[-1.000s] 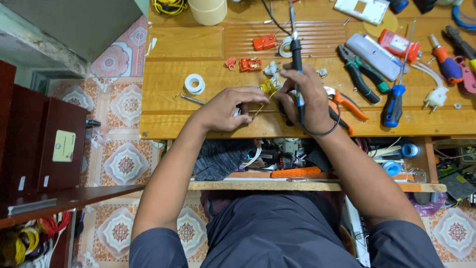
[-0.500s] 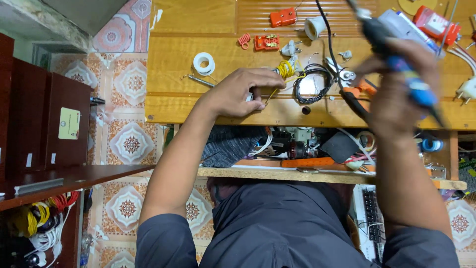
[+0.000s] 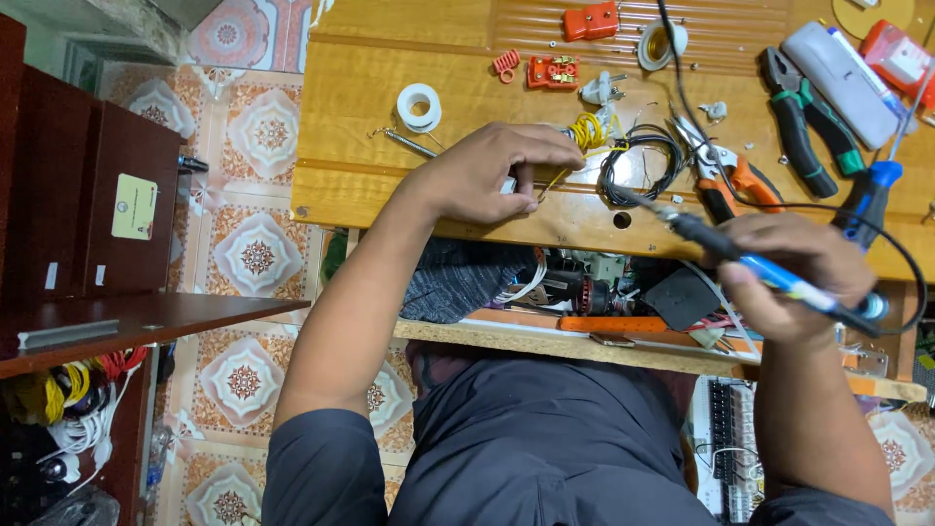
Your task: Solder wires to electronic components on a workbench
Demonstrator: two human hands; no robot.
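Observation:
My left hand (image 3: 487, 175) rests on the front of the wooden workbench (image 3: 360, 117), its fingertips pinching a thin yellow wire that runs to a small yellow wire coil (image 3: 587, 130). My right hand (image 3: 804, 278) is off the bench's front edge, shut on a soldering iron (image 3: 769, 273) with a blue handle and a black cord. The iron's tip points left, close to a black wire coil (image 3: 643, 161) that lies beside the yellow one.
On the bench lie a white tape roll (image 3: 420, 105), orange connectors (image 3: 553, 73), green-black pliers (image 3: 799, 127), orange-handled cutters (image 3: 730, 180) and a blue screwdriver (image 3: 872, 195). A dark cabinet (image 3: 68, 195) stands at left. A cluttered shelf (image 3: 584, 292) sits under the bench.
My right hand lifted the soldering iron off the bench, swung it out to the right, and now holds it lower with the tip aimed left. My left hand has stayed on the wire.

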